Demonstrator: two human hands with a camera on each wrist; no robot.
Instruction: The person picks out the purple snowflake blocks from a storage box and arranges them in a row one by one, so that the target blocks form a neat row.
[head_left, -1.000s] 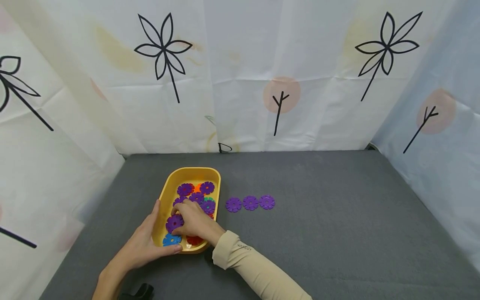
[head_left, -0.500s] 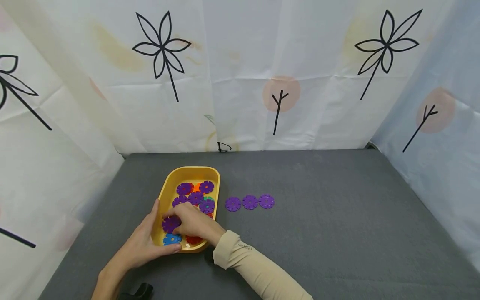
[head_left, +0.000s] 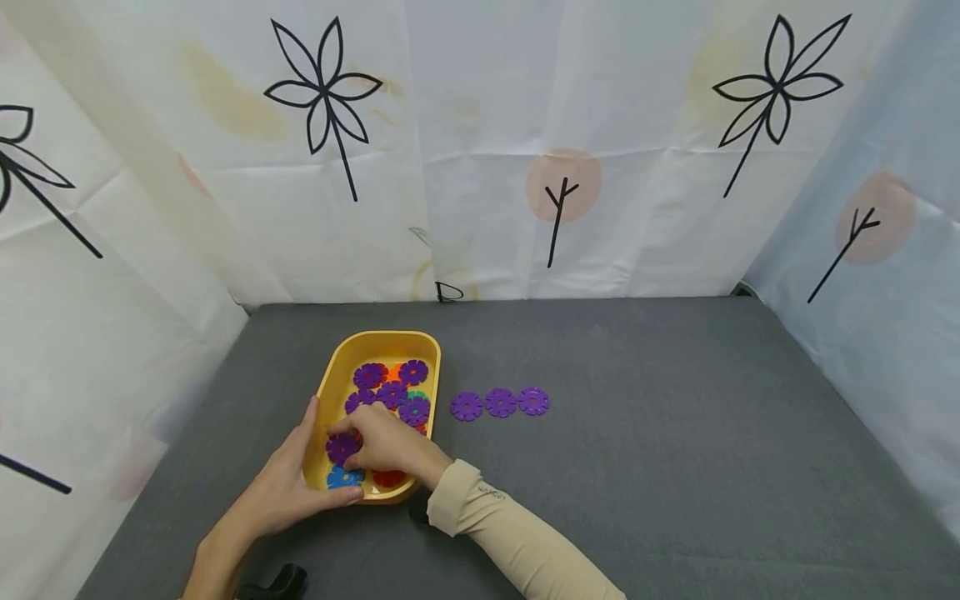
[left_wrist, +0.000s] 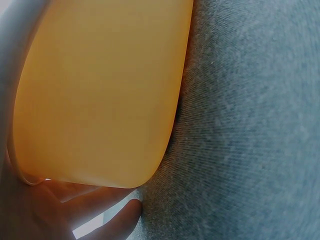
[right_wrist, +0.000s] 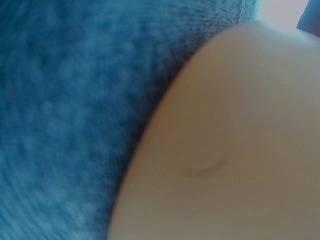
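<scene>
A yellow plastic tray (head_left: 381, 334) stands on the left part of the table, holding flower-shaped plastic discs. My left hand (head_left: 279, 493) grips its near left corner, thumb along the front rim and fingers along the left side. In the left wrist view the tray's outer wall (left_wrist: 100, 95) fills much of the frame. Inside the tray, my right hand (head_left: 392, 442) pinches a purple flower disc (head_left: 342, 451) between thumb and finger. The right wrist view has only blurred skin and cloth, so the fingertips are hidden there.
Three purple flower discs (head_left: 500, 403) lie in a row just right of the tray. Other purple discs (head_left: 392, 394), a blue one (head_left: 344, 477) and red ones (head_left: 389, 478) lie in the tray. A black object (head_left: 279, 583) sits at the near edge. Patterned curtains surround the grey table.
The fingers of my right hand have shifted slightly left in the tray, and the purple disc has moved a little left with them. My left hand keeps its hold on the tray.
</scene>
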